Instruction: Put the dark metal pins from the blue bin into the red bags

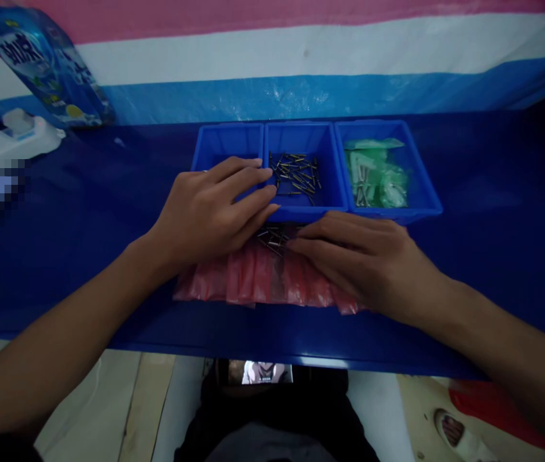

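My left hand (pixel 217 208) is over the front of the left blue bin (pixel 231 136), palm down, its fingers stretched out and slightly apart. Thin metal pins (pixel 272 239) lie in a small heap on a row of pink plastic bags (pixel 257 279) in front of the bins. My right hand (pixel 363 253) reaches in from the right, fingers pressed together, tips at the edge of this heap. Whatever its fingertips pinch is hidden. More metal pins (pixel 296 173) lie loose in the middle blue bin (pixel 305 136). The left bin's contents are partly hidden by my left hand.
The right blue bin (pixel 423 192) holds green plastic bags (pixel 378 170) with metal parts inside. A blue detergent pouch (pixel 45 67) and a white plastic object (pixel 17 138) stand at the left. Below the table edge (pixel 262 353), a lit phone screen (pixel 267 372) shows over my lap.
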Motion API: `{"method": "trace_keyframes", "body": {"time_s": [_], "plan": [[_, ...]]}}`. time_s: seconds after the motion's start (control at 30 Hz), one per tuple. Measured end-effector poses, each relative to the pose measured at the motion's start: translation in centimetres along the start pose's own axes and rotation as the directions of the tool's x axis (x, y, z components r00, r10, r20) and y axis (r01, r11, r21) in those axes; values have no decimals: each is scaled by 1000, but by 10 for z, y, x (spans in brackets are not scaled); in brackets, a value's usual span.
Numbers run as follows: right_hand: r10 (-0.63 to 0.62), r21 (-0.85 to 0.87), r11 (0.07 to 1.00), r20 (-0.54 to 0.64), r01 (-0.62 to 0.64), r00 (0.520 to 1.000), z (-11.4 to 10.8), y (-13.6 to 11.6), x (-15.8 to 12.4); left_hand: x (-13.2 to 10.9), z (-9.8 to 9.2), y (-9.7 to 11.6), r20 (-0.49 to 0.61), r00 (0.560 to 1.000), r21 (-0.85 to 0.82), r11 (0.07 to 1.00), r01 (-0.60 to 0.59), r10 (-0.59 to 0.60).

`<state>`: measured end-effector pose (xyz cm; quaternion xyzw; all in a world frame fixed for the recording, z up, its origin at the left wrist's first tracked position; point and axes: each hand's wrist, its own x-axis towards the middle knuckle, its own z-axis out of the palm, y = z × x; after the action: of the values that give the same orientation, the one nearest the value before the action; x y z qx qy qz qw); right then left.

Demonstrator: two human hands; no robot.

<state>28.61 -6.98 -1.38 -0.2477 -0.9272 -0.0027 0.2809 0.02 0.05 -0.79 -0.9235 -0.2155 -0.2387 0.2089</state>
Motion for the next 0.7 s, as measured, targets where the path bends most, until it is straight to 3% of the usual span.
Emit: {"method": "trace_keyframes", "body": {"time_s": [0.17, 0.3, 0.43, 0.7], "plan": [[161, -5, 987, -47, -161, 986, -4, -4, 4, 1, -1, 3, 40, 998, -1, 999, 48, -48], [18, -11, 1000, 59, -18, 998, -1, -1, 3, 3, -1, 3, -19, 1000, -7, 1000, 2, -2], [-2, 12, 1000, 57, 1, 998, 4, 1, 1, 3, -1, 1, -64, 997, -5, 999, -41, 40], [33, 119, 992, 95, -45, 995, 4, 2, -2, 0, -3, -1, 78, 996, -23, 999, 42, -40]]}}
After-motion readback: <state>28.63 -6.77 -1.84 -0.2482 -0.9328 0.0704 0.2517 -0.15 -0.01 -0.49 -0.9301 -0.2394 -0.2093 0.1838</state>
